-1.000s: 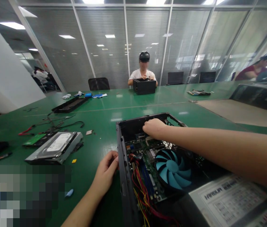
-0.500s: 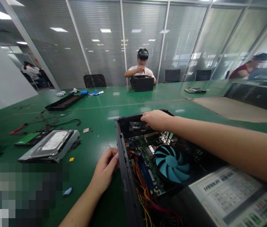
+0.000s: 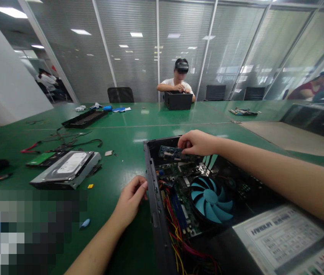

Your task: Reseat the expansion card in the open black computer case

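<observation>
An open black computer case (image 3: 153, 214) lies on the green table in front of me, showing a motherboard, red and yellow wires and a blue cooler fan (image 3: 211, 200). My right hand (image 3: 198, 142) reaches across it and pinches a small blue-green circuit card (image 3: 171, 153), held lifted above the motherboard at the case's far end. My left hand (image 3: 130, 198) rests against the case's left wall, fingers curled on its edge.
A hard drive in a metal bracket (image 3: 67, 170), a green board (image 3: 40, 158) and loose cables (image 3: 64, 141) lie to the left. A black panel (image 3: 83, 119) lies further back. Across the table a person sits behind another black case (image 3: 178, 101). A power supply label (image 3: 288, 236) shows at lower right.
My right hand has drawn the circuit card up out of the case's far end; a second ago it was down inside. My left hand stayed on the case wall.
</observation>
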Motion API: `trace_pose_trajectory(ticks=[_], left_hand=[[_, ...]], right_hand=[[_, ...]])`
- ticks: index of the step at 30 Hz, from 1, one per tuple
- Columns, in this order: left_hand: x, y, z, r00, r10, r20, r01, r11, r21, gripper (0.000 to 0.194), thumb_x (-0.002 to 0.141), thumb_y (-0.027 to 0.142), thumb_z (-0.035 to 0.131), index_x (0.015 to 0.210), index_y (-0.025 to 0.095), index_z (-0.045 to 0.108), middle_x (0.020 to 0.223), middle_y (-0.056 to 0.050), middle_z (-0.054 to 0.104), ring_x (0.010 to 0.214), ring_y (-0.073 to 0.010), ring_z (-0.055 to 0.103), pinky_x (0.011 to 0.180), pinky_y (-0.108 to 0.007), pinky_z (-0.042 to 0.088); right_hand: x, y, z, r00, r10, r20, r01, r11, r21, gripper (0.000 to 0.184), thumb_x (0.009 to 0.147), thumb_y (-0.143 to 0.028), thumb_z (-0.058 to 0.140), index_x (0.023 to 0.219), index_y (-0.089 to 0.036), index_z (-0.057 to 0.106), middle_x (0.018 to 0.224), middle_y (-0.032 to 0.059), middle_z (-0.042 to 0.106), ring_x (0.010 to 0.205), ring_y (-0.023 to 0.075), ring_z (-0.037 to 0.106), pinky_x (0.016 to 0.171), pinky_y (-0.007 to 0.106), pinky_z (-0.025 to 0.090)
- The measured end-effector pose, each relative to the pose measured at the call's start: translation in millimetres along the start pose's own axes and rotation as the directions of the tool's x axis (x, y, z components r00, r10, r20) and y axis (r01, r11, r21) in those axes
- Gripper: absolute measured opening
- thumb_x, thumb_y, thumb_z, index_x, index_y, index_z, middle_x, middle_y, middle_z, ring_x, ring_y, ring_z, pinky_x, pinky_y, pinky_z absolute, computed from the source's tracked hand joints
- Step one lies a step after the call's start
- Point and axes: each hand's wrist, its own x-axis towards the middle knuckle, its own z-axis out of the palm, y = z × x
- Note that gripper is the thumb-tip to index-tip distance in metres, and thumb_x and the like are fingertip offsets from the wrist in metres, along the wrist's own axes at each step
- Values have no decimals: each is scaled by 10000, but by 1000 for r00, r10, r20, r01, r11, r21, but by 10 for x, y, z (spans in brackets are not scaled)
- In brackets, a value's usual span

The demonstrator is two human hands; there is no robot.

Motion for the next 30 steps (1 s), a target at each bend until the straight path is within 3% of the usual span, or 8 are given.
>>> trace_pose_trajectory(ticks=[3, 7, 13, 22, 24, 26, 28, 30], left_hand=[[7, -28, -1, 1000, 4, 10, -4, 1000, -16, 273, 915, 460, 511, 847, 201, 560, 668, 39, 539, 620, -151, 525, 591, -244, 440], [14, -56, -4, 1000, 1, 12, 0, 1000, -26, 276, 933, 460, 509, 851, 202, 565, 655, 43, 551, 606, -144, 517, 578, -239, 418], [14, -67, -7, 1000, -9, 15, 10, 999, -44, 283, 931, 472, 518, 851, 204, 567, 659, 47, 546, 601, -143, 515, 550, -234, 404], [11, -8, -18, 1000, 20, 16, -20, 1000, 7, 267, 924, 453, 517, 841, 202, 557, 663, 43, 548, 618, -150, 528, 583, -238, 418], [-4, 22, -25, 1000, 17, 22, -17, 1000, 21, 267, 923, 458, 509, 854, 204, 551, 657, 44, 536, 613, -153, 527, 588, -243, 422], [-21, 47, -32, 999, 15, 32, -16, 999, 31, 277, 924, 469, 497, 860, 204, 548, 676, 38, 539, 624, -159, 535, 588, -246, 422], [-34, 61, -41, 999, 18, 37, -19, 999, 35, 295, 923, 483, 486, 855, 202, 547, 699, 27, 545, 648, -169, 550, 582, -247, 419], [-40, 65, -49, 999, 21, 27, -22, 999, 37, 316, 919, 498, 480, 841, 200, 549, 699, 23, 543, 651, -173, 548, 574, -248, 412]], right_hand=[[3, -114, 51, 996, 1, -91, -27, 959, -283, 184, 773, -211, 622, 935, -185, 705, 888, 43, 710, 787, 183, 632, 686, 275, 441], [31, -201, 138, 1000, 26, 8, -18, 846, -533, 207, 793, -166, 599, 965, -191, 711, 1040, 101, 715, 916, 255, 662, 743, 323, 470], [111, -172, 225, 989, 86, 122, 5, 799, -601, 250, 806, -106, 576, 1008, -149, 716, 1068, 166, 712, 952, 296, 683, 805, 387, 507], [155, -325, 255, 989, 112, 98, -19, 751, -661, 187, 877, -227, 605, 945, -131, 750, 976, 196, 726, 938, 303, 699, 777, 373, 514], [16, -426, 75, 990, 95, 109, -6, 779, -628, 268, 879, -356, 631, 955, -126, 747, 990, 196, 722, 937, 319, 693, 780, 396, 514], [-281, -589, -160, 982, 31, 184, 59, 884, -465, 414, 872, -509, 623, 1017, -139, 739, 1019, 168, 721, 935, 299, 686, 800, 390, 516], [-740, -804, -351, 957, -106, 272, 162, 968, -194, 534, 846, -594, 624, 1169, -175, 697, 1110, 126, 707, 982, 259, 672, 845, 354, 517], [-1276, -1017, -412, 934, -222, 279, 239, 970, -29, 655, 800, -571, 689, 1341, -214, 596, 1248, 106, 659, 1062, 243, 650, 894, 330, 512]])
